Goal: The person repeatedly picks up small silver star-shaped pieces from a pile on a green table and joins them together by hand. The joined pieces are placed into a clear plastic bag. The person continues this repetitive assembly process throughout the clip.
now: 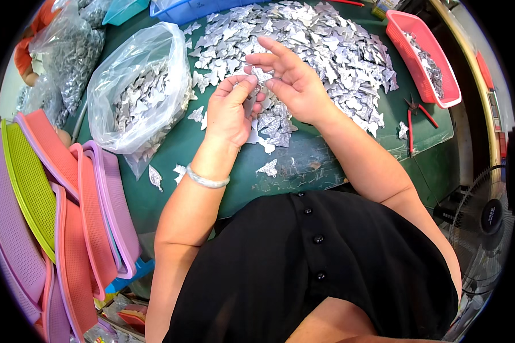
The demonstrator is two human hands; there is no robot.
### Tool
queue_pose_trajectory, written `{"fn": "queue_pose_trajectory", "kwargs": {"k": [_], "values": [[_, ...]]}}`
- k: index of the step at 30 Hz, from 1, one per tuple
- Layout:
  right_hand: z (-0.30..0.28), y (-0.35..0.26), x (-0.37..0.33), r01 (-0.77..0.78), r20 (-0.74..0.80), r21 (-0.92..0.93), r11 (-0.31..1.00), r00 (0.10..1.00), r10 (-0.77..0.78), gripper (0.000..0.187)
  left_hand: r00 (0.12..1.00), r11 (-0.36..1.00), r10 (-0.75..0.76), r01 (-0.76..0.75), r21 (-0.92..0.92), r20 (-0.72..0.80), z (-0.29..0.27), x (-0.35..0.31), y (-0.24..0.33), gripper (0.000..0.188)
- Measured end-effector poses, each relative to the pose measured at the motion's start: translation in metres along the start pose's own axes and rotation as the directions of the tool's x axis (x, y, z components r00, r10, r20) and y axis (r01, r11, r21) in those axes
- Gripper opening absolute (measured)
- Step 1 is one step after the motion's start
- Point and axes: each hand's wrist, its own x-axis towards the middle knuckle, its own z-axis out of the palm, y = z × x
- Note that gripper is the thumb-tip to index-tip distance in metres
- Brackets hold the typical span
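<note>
Above the table, my left hand [230,111] pinches a small silver metal piece [261,75], shaped like a butterfly-style charm, between thumb and fingers. My right hand [296,86] is beside it, its thumb close to the piece and its fingers spread apart; whether the thumb presses on it I cannot tell. Behind both hands spreads a large heap of similar silver charms [349,63]. Left of my left hand, a clear plastic bag [106,108] stands open with many such charms inside. A few loose charms, one of them a single charm [268,168], lie near the table's front edge.
Red-handled pliers [410,132] lie at the right on the green table [303,154]. A pink basket [452,94] of metal pieces stands beyond. Stacked plastic baskets [28,188] crowd the left, below filled bags [77,63]. A fan [486,223] is at right.
</note>
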Motion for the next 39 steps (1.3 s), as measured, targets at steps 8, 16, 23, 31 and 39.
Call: {"fn": "queue_pose_trajectory", "kwargs": {"k": [8,16,23,31,39], "values": [[-0.011,0.000,0.005,-0.058,-0.078,0.368,0.928,0.993,0.093,0.063,0.998,0.979,0.003,0.009,-0.205,0.061,-0.008,0.005,0.007,0.021],[-0.010,-0.004,0.004,-0.134,-0.004,0.505,0.853,0.988,0.157,0.067,0.986,0.957,-0.128,0.151,-0.246,0.108,-0.007,0.006,0.002,0.018],[-0.006,-0.005,0.003,-0.182,0.039,0.427,0.886,0.982,0.183,0.073,0.998,0.989,-0.030,0.038,0.144,-0.061,-0.001,0.002,0.006,0.013],[-0.018,-0.008,0.007,-0.197,-0.029,0.565,0.801,0.966,0.258,0.078,0.997,0.997,0.036,-0.032,0.066,-0.065,-0.006,0.006,0.006,0.013],[-0.013,-0.010,0.006,-0.157,-0.029,0.613,0.774,0.975,0.221,0.074,0.996,0.997,-0.079,0.079,-0.015,0.031,0.003,-0.001,0.006,0.015]]}}
